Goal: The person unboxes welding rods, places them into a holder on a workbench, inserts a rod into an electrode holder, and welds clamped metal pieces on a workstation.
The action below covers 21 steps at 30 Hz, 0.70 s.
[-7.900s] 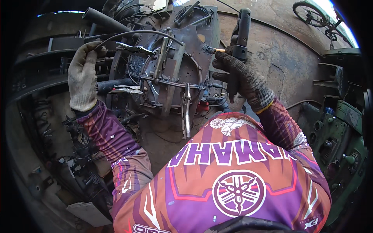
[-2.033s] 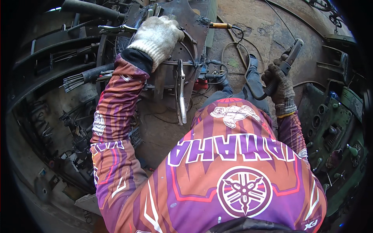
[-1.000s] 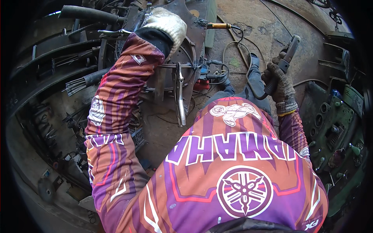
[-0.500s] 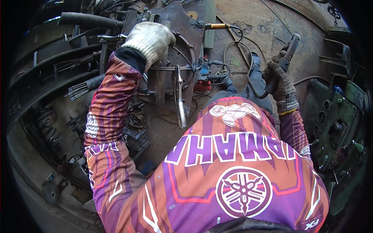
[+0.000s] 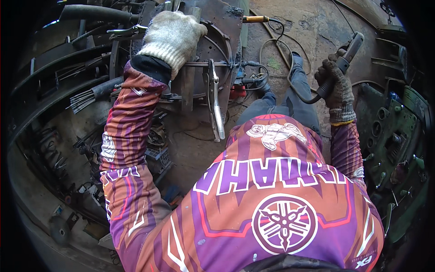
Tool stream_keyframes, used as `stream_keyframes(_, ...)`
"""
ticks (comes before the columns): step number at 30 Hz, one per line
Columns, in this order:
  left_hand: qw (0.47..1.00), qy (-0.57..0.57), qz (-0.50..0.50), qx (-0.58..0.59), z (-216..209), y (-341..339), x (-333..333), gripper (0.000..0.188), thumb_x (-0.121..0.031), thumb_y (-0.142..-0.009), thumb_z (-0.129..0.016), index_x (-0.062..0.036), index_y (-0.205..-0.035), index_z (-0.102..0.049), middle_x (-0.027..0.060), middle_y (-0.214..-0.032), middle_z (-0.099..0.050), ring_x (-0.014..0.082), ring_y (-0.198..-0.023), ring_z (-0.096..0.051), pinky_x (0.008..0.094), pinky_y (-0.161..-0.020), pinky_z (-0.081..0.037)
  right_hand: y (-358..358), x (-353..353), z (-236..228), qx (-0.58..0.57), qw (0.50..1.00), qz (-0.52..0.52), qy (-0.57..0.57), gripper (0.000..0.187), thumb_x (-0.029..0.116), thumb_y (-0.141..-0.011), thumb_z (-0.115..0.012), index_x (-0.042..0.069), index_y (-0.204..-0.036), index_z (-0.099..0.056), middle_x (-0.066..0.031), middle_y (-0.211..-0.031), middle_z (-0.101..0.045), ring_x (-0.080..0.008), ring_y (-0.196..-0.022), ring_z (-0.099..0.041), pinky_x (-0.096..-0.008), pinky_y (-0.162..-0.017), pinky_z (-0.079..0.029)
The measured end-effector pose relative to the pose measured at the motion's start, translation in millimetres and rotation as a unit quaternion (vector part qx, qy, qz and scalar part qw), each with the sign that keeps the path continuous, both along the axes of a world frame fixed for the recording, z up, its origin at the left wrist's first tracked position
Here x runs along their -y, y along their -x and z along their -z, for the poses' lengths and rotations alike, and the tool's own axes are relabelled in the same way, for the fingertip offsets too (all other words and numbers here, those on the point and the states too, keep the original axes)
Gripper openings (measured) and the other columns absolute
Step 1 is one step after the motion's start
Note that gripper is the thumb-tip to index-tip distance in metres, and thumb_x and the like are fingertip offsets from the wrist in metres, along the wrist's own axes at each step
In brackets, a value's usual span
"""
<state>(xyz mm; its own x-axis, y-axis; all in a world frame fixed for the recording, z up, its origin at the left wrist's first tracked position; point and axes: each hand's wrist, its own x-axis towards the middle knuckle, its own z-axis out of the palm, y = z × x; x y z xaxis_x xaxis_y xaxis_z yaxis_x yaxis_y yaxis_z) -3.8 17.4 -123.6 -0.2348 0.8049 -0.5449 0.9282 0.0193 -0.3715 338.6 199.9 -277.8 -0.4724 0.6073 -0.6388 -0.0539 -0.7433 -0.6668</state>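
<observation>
My left hand (image 5: 171, 38), in a white knitted glove, is closed over the upper part of the steel workpiece (image 5: 224, 28). Its fingers curl out of sight beside an upright flat bar (image 5: 187, 90), so what they grip is hidden. Just right of it, locking pliers (image 5: 214, 102) hang from a thin metal rod. A second pair of locking pliers (image 5: 125, 31) sticks out left of the glove. Off to the right, my right hand (image 5: 336, 86), in a dirty grey glove, is wrapped round an electrode holder (image 5: 352, 51). A thin welding electrode (image 5: 343, 16) extends from its top.
The holder's cable (image 5: 297, 92) loops across the stained floor (image 5: 312, 31). A wooden-handled tool (image 5: 256, 19) and a blue power tool (image 5: 247, 80) lie beyond the workpiece. Curved steel parts (image 5: 50, 88) and bundled rods (image 5: 83, 101) crowd the left. A green machine (image 5: 385, 145) stands at right.
My right hand has moved slightly right with the electrode holder, and the electrode has swung right in the picture. My left hand keeps its place on the workpiece; the view has shifted slightly.
</observation>
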Motion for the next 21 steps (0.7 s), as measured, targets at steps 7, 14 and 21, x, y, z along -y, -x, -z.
stream_keyframes(7, 0.994, -0.055, -0.093, -0.003, -12, -7, 12, 0.034, -0.011, -0.096, -0.060, -0.0238, -0.125, -0.071, 0.0034, -0.116, -0.074, 0.0278, -0.103, -0.073, 0.0416, -0.087, -0.060, 9, 7, -18, -0.029, 0.999, 0.021, 0.016, 0.042, 0.008, -0.091, -0.075, 0.010, -0.129, -0.058, -0.0021, -0.095, -0.063, -0.0172, -0.081, -0.063, -0.0343, -0.071, -0.055)
stream_keyframes(14, 0.986, -0.129, -0.106, 0.016, 5, -14, 17, 0.032, -0.011, -0.091, -0.063, -0.0237, -0.118, -0.073, 0.0016, -0.116, -0.072, 0.0266, -0.096, -0.074, 0.0413, -0.079, -0.061, 2, 3, -14, 0.008, 1.000, 0.003, 0.024, 0.056, 0.005, -0.090, -0.074, 0.020, -0.138, -0.050, -0.0003, -0.104, -0.061, -0.0156, -0.080, -0.062, -0.0336, -0.069, -0.054)
stream_keyframes(21, 0.976, -0.156, -0.155, 0.003, -5, -36, 28, 0.032, -0.009, -0.086, -0.063, -0.0116, -0.118, -0.065, 0.0076, -0.115, -0.067, 0.0245, -0.077, -0.075, 0.0374, -0.063, -0.059, 11, -5, -5, 0.012, 0.997, -0.032, 0.071, 0.063, 0.004, -0.089, -0.074, 0.025, -0.141, -0.048, 0.0036, -0.109, -0.059, -0.0140, -0.080, -0.061, -0.0328, -0.067, -0.053)
